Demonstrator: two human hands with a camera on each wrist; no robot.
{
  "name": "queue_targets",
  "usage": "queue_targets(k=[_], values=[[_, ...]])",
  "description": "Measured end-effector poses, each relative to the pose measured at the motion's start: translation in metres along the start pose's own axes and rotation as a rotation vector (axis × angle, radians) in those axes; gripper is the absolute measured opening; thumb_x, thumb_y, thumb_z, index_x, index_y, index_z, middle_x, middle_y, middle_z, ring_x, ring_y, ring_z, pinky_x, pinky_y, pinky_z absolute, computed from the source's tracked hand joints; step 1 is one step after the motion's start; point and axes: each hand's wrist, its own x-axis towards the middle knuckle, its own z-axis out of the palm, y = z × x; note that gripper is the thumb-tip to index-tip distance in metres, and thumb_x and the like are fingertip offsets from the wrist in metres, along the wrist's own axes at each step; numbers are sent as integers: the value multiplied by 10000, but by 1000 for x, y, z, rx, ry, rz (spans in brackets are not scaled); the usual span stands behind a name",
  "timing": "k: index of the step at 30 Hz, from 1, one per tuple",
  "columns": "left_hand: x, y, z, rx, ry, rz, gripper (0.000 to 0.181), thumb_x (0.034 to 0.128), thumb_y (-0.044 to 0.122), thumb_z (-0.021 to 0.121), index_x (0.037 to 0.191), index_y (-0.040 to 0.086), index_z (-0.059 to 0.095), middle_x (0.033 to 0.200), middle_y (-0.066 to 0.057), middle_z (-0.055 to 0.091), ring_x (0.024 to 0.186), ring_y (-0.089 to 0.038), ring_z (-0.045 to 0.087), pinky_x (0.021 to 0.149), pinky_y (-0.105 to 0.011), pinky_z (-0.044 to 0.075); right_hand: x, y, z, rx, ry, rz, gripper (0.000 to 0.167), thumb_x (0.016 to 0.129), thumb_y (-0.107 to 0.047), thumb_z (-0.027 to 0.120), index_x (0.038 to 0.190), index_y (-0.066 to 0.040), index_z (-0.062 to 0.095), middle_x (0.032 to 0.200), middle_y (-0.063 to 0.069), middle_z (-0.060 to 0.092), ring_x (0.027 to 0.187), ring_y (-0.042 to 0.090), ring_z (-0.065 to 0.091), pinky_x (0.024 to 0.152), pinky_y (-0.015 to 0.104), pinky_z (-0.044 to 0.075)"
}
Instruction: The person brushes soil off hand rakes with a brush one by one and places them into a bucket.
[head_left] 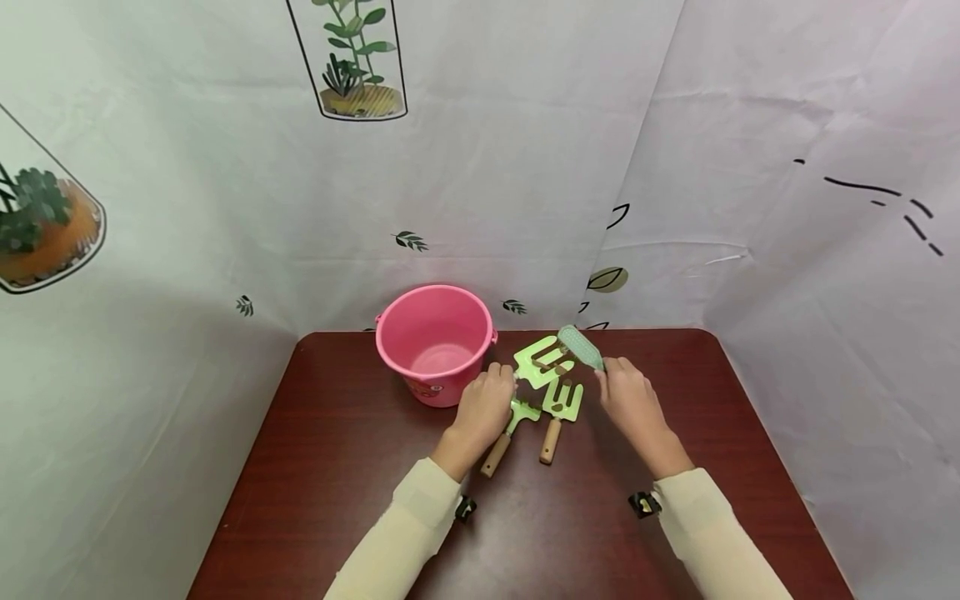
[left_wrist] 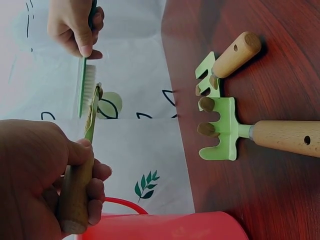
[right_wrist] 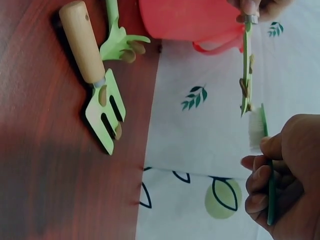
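My left hand (head_left: pixel 486 406) grips the wooden handle of a light green garden hand fork (head_left: pixel 531 372), raised above the table. Brown clumps cling to its tines. From the other side, my right hand (head_left: pixel 632 403) holds a green brush (head_left: pixel 581 347) by its handle. Its white bristles (right_wrist: pixel 256 131) face the fork and lie close to the tine ends; whether they touch, I cannot tell. On the table below lie a second hand fork (head_left: pixel 562 402) and a small hand rake (left_wrist: pixel 228 129), both light green with wooden handles and brown clumps on their prongs.
A pink bucket (head_left: pixel 390 354) stands left of the tools, near the back edge of the dark red-brown table (head_left: pixel 337 500). White printed cloth (head_left: pixel 510 183) hangs behind the table and along both sides.
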Motion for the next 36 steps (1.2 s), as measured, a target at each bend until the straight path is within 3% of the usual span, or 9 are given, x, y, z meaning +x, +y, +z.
queue_targets(k=[5, 11, 18, 24, 36], values=[[0, -2, -1, -9, 4, 0, 148, 964, 165, 697, 941, 38, 623, 841, -92, 610, 667, -234, 649, 585, -358, 568, 3, 9, -4, 17, 13, 23, 204, 999, -81, 635, 1078, 107, 633, 943, 257, 640, 862, 502, 676, 699, 612, 541], [0, -3, -1, -19, -8, -8, 139, 956, 151, 701, 953, 34, 625, 847, -96, 607, 669, -246, 649, 587, -370, 571, 3, 11, -9, 69, 3, -5, 204, 1004, -75, 634, 1078, 115, 631, 921, 245, 638, 863, 451, 676, 721, 582, 547], [1, -3, -2, -29, 19, -7, 132, 957, 133, 706, 929, 34, 624, 827, -97, 599, 650, -250, 640, 571, -371, 566, -3, -2, -6, 125, 18, -67, 169, 985, -44, 659, 1055, 109, 648, 901, 219, 657, 818, 381, 673, 703, 530, 557], [2, -2, -2, -19, 19, -13, 139, 957, 134, 712, 926, 28, 626, 830, -96, 606, 659, -255, 646, 579, -375, 567, -12, -16, -1, 141, -41, -80, 180, 1004, -71, 641, 1088, 87, 658, 961, 201, 681, 843, 330, 684, 703, 481, 571], [3, -1, -2, -25, 33, -14, 144, 957, 138, 712, 910, 31, 627, 819, -96, 605, 645, -255, 640, 563, -378, 560, -21, -37, 9, 133, -109, -105, 155, 1010, -103, 646, 1076, 37, 661, 908, 100, 640, 769, 200, 627, 653, 378, 535]])
